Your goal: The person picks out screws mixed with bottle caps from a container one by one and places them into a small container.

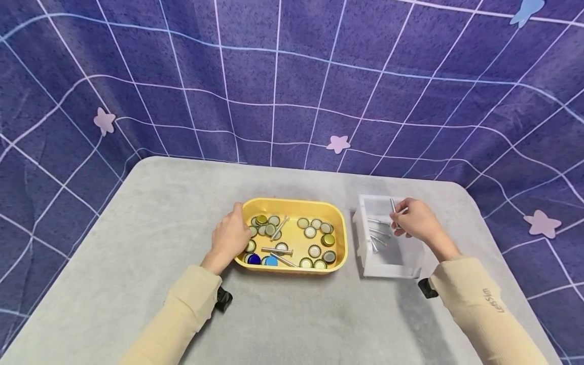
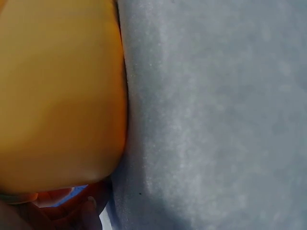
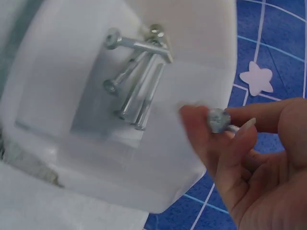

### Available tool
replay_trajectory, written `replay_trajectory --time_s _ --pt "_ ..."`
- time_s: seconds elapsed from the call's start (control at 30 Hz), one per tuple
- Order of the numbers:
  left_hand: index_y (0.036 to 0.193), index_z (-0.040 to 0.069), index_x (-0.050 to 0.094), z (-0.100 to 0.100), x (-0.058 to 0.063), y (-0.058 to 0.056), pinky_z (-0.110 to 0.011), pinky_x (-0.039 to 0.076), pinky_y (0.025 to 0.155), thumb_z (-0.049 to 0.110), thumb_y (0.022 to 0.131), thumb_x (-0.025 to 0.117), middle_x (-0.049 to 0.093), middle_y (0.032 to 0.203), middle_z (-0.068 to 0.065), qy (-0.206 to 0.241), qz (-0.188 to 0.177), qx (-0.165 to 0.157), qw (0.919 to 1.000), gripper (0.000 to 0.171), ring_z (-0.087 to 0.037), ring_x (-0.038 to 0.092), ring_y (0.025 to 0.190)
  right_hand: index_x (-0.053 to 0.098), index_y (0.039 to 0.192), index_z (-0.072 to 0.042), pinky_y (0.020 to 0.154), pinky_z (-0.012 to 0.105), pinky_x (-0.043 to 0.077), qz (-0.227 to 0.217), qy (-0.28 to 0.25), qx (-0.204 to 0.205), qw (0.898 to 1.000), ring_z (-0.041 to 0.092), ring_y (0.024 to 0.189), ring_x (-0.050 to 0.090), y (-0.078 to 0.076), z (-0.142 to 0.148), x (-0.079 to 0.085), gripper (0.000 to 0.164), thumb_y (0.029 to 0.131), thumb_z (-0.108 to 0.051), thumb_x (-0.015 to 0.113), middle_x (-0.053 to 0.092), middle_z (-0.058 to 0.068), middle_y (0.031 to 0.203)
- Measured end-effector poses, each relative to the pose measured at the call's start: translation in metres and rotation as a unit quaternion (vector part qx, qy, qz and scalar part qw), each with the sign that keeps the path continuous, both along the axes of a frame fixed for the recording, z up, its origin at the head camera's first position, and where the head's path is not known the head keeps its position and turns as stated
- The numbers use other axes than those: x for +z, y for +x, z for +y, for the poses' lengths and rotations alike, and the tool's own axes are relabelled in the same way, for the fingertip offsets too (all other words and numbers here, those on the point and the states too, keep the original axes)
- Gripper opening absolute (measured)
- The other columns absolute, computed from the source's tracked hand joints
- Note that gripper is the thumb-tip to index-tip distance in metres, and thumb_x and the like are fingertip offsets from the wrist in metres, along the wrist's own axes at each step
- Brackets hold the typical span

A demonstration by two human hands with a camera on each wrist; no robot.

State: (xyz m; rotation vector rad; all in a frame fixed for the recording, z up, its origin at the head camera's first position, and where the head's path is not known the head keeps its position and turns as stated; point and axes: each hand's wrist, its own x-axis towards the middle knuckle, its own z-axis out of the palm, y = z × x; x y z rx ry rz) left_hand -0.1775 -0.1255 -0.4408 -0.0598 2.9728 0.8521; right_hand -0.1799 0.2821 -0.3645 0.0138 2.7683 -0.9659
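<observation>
Over the white plastic bin (image 1: pixel 368 263), my right hand (image 1: pixel 417 220) pinches a metal bolt (image 1: pixel 393 205) between thumb and fingers. The right wrist view shows the head of this bolt at the fingertips (image 3: pixel 244 139). Several similar bolts (image 3: pixel 139 91) lie inside the bin. My left hand (image 1: pixel 231 233) holds the left end of a yellow tray (image 1: pixel 296 203), thumb and fingers at its wall. In that tray are many bottle caps (image 1: pixel 315 251), mostly turned inside up, and 3 bolts (image 1: pixel 277 251). The left wrist view has the tray's side wall (image 2: pixel 62 96) with curled fingers (image 2: pixel 86 208) by its end.
A grey table (image 1: pixel 292 314) carries both containers, the tray left of the bin with a narrow gap between. Behind the table hangs a blue curtain (image 1: pixel 292 76) with a grid of lines and star shapes.
</observation>
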Motion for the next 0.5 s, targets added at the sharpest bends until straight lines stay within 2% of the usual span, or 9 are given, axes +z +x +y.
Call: replay_trajectory --time_s 0.13,0.2,0.5 --pt "0.138 0.003 0.039 0.0 0.0 0.0 -0.042 0.049 0.058 0.007 0.089 0.051 0.065 0.096 -0.019 -0.002 0.002 0.0 1.0 0.05 -0.033 0.064 0.074 0.059 0.103 0.009 0.049 0.028 0.054 0.025 0.07 0.015 0.997 0.015 0.053 0.067 0.002 -0.001 0.001 0.025 0.094 -0.014 0.053 0.073 0.019 0.078" --pt "0.137 0.004 0.039 0.0 -0.001 0.0 -0.042 0.049 0.059 0.007 0.088 0.052 0.065 0.097 -0.019 0.0 0.002 0.001 1.0 0.05 -0.033 0.064 0.075 0.06 0.103 0.007 0.05 0.028 0.053 0.034 0.083 0.019 0.996 0.014 0.052 0.066 0.004 -0.002 0.002 0.025 0.094 -0.014 0.052 0.073 0.019 0.08" --pt "0.137 0.004 0.039 0.001 -0.001 0.0 -0.041 0.049 0.059 0.008 0.089 0.052 0.065 0.096 -0.018 0.001 0.0 0.0 1.0 0.05 -0.032 0.064 0.074 0.063 0.1 0.004 0.052 0.027 0.052 0.083 0.063 0.019 0.994 0.015 0.057 0.068 0.004 -0.011 0.011 0.022 0.094 -0.012 0.049 0.074 0.018 0.08"
